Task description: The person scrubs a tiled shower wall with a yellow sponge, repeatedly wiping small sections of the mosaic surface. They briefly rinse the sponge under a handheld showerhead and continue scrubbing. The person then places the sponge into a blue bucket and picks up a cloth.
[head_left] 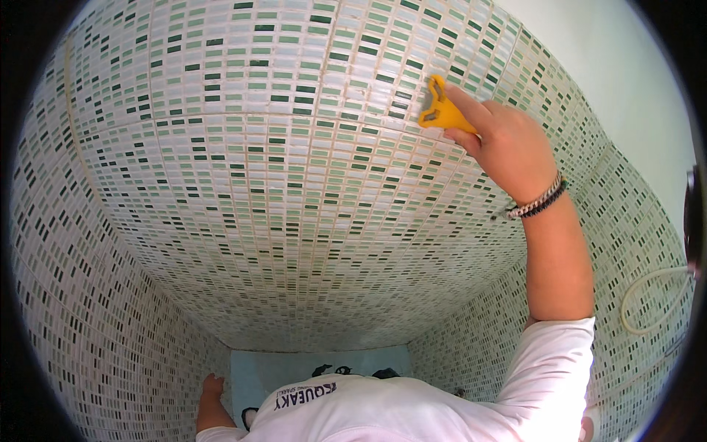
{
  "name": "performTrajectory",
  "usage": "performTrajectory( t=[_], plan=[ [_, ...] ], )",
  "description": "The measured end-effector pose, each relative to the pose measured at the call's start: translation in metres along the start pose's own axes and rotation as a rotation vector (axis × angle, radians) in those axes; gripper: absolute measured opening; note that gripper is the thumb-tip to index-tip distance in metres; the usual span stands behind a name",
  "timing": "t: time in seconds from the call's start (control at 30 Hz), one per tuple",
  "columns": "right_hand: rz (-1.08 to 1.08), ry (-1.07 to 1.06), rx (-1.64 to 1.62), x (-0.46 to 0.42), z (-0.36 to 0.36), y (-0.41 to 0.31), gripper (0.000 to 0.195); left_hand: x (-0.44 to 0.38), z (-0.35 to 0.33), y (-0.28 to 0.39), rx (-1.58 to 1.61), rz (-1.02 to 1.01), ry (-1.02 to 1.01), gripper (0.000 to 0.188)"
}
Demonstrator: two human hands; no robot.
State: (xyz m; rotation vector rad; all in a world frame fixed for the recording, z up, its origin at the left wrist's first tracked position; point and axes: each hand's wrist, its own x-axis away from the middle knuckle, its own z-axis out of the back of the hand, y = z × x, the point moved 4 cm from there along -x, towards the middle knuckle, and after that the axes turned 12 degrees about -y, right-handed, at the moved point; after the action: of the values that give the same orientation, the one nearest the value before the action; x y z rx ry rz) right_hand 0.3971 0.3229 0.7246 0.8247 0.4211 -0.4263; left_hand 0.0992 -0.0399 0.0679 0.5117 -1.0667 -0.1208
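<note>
My right hand (508,141) is raised to the upper right of the tiled wall (287,160). Its thumb and fingers grip a yellow plastic hand tool (450,117), which looks like a scraper with an open, forked head. The tool's head lies against or very close to the small white, green and dark green mosaic tiles; contact itself is hard to make out. Braided bracelets (538,201) circle the right wrist. Low at my side, my left hand (214,383) hangs near the left wall, small in view, and its fingers are not clear.
Mosaic-tiled walls close in on the left (83,265) and right (618,221). A pale hose (624,309) loops on the right below a dark fixture (691,221). Dark objects (386,373) rest on the light blue floor (265,364). A small fitting (493,218) sits on the wall.
</note>
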Motion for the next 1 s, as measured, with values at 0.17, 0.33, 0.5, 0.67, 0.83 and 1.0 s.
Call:
performTrajectory(
  t=[0.17, 0.33, 0.5, 0.67, 0.83, 1.0],
  plan=[
    [-0.011, 0.044, -0.017, -0.001, 0.004, -0.003, 0.047, -0.064, -0.003, -0.047, -0.344, -0.170, 0.017, 0.045],
    [-0.056, -0.003, -0.002, 0.005, -0.003, 0.001, 0.049, -0.055, 0.009, -0.042, -0.214, -0.132, 0.064, 0.049],
    [0.021, 0.079, -0.070, -0.005, 0.002, -0.013, 0.048, -0.041, 0.014, -0.019, -0.058, -0.030, -0.102, 0.057],
    [0.024, 0.067, -0.123, -0.019, 0.004, -0.019, 0.047, -0.072, 0.026, -0.034, -0.339, -0.175, -0.039, 0.058],
    [-0.053, -0.026, -0.060, -0.011, 0.001, -0.014, 0.048, -0.039, 0.017, -0.026, 0.018, -0.040, -0.039, 0.058],
    [-0.016, -0.002, -0.079, -0.008, 0.002, -0.012, 0.047, 0.020, 0.037, 0.013, -0.110, 0.036, -0.016, 0.059]
  ],
)
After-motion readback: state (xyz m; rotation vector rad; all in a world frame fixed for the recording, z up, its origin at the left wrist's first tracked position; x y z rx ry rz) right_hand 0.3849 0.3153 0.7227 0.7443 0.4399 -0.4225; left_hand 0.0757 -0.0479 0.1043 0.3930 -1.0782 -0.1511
